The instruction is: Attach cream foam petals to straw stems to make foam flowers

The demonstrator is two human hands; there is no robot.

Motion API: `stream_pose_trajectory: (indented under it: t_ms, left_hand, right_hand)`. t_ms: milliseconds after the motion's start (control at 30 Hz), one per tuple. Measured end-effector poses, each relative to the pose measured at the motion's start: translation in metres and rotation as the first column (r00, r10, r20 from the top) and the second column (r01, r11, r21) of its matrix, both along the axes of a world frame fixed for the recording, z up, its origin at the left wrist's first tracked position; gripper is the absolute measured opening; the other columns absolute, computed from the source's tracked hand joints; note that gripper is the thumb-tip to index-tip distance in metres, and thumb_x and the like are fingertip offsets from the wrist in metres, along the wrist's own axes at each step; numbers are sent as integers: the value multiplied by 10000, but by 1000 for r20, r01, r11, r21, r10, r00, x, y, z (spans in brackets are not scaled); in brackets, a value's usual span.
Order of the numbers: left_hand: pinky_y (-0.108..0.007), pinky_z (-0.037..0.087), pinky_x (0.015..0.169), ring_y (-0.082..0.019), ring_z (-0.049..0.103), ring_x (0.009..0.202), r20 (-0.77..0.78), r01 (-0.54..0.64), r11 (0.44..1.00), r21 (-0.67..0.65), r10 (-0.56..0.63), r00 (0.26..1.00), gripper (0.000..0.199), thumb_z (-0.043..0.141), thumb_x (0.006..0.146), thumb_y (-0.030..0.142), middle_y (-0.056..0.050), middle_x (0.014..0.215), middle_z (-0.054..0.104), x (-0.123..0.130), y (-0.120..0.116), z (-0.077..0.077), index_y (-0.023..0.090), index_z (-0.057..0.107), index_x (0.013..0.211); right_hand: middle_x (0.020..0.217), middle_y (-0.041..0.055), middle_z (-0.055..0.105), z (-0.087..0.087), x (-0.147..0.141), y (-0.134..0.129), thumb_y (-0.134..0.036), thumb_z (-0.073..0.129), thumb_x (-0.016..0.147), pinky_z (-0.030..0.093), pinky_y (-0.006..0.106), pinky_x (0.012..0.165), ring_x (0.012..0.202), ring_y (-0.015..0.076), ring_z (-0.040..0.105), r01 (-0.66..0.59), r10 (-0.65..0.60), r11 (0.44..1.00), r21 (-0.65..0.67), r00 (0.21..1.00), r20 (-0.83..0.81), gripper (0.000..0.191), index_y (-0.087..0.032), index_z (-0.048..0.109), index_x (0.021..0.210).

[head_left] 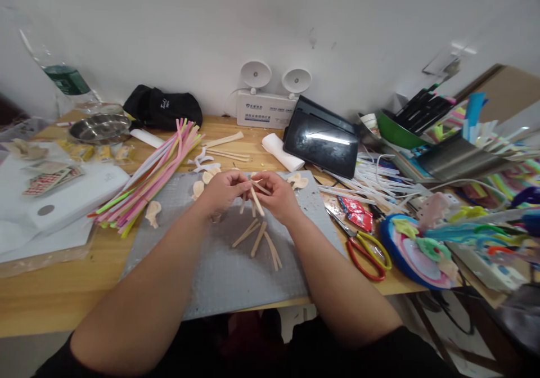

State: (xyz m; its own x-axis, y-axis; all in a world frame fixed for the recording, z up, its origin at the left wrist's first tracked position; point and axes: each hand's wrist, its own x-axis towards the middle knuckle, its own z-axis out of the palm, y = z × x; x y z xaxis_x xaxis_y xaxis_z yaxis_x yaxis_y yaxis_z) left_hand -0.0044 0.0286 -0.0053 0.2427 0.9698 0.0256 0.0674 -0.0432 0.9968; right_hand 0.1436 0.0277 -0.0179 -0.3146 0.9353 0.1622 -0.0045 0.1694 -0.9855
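Observation:
Over the grey cutting mat (219, 282), my left hand (225, 191) and my right hand (276, 197) come together at the fingertips. Both are closed on beige pipe cleaner pieces (257, 202), with ends sticking out below and between the fingers; how they join is hidden. Just below lie several short beige pipe cleaner lengths (259, 242), some bent into a V. Curled beige shapes rest at the mat's far edge, such as one (298, 181) beyond my right hand. Another beige shape (153, 214) lies left of my left forearm.
Pink, white and yellow pipe cleaners (156, 175) form a bundle on the left. Scissors (367, 251) with red and yellow handles lie right of the mat, near red packets (356, 214). A black tablet-like device (323, 142) leans at the back. Colourful craft pieces (415, 246) crowd the right.

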Motion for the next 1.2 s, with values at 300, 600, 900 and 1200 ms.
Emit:
stream_pose_trajectory:
  t_ms: [300,600,900,1200]
  left_hand:
    - [-274,440,654,-111,543,574,81,68,997,-40,-65,995,139,573,682,256,-5,560,568,0,-2,2,132,568,618]
    - [-252,443,639,-93,546,576,231,87,989,-116,-59,971,146,605,673,261,7,582,568,4,-6,7,123,568,645]
    - [-235,397,593,-87,492,537,29,-37,999,-10,37,999,141,566,668,253,18,539,532,1,-2,3,140,535,590]
    - [-227,346,560,-88,455,526,-137,-106,991,83,116,984,179,508,679,261,18,527,525,-6,6,-7,149,515,539]
  right_hand:
    - [581,-32,589,-1,-1,0,-325,639,650,479,260,530,524,114,582,102,-113,991,-83,983,-146,189,-183,536,719]
    - [562,-51,579,-1,-1,0,-268,645,642,467,223,493,495,90,564,112,-130,989,-93,967,-218,151,-190,528,699]
    - [697,-31,577,4,2,-3,-218,626,633,497,247,560,586,84,554,129,-166,982,-138,941,-294,91,-185,544,655]
    - [805,36,597,5,6,-2,-142,594,606,459,229,571,841,158,554,163,-192,958,238,976,105,72,-173,542,568]
